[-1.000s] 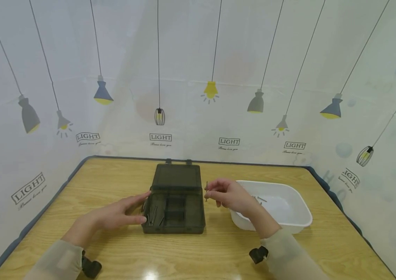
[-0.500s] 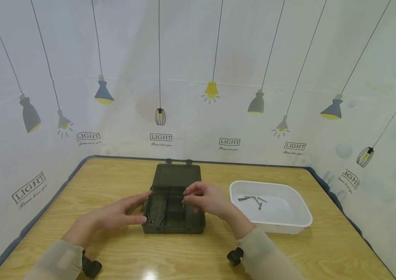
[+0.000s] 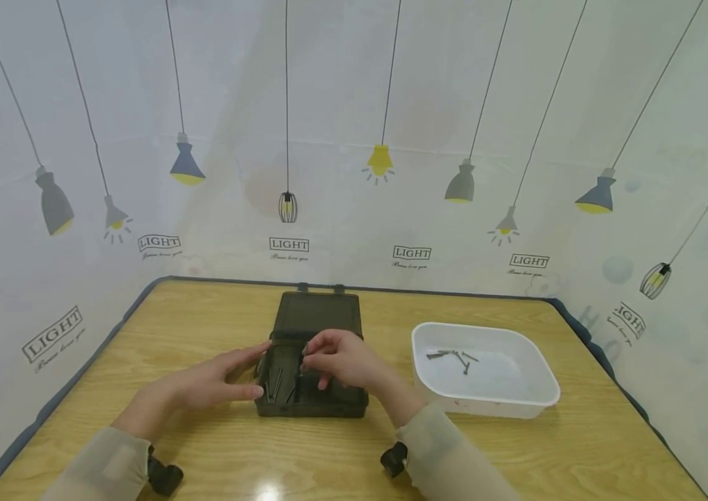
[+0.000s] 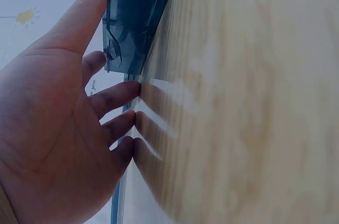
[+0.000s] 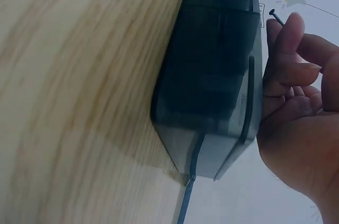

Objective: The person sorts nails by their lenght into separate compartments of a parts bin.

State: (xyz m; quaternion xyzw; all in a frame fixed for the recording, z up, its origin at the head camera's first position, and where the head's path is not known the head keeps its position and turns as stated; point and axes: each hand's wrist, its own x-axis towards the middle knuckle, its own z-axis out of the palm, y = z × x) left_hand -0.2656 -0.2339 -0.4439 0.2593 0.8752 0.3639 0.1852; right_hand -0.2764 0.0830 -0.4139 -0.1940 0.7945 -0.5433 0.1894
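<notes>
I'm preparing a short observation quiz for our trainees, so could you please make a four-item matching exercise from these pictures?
1. Left hand
2. Dark box
3. Right hand
4. White tub

A. Pinches a nail or screw
B. Contains several thin metal pieces, right of the box
C. Spread out at the box's left side
D. Has its lid open

Pairs: 1-C, 2-D, 3-A, 4-B

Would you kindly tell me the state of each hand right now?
Left hand: open, thumb against the dark box.
Right hand: closed, pinching a small screw or nail over the box.
</notes>
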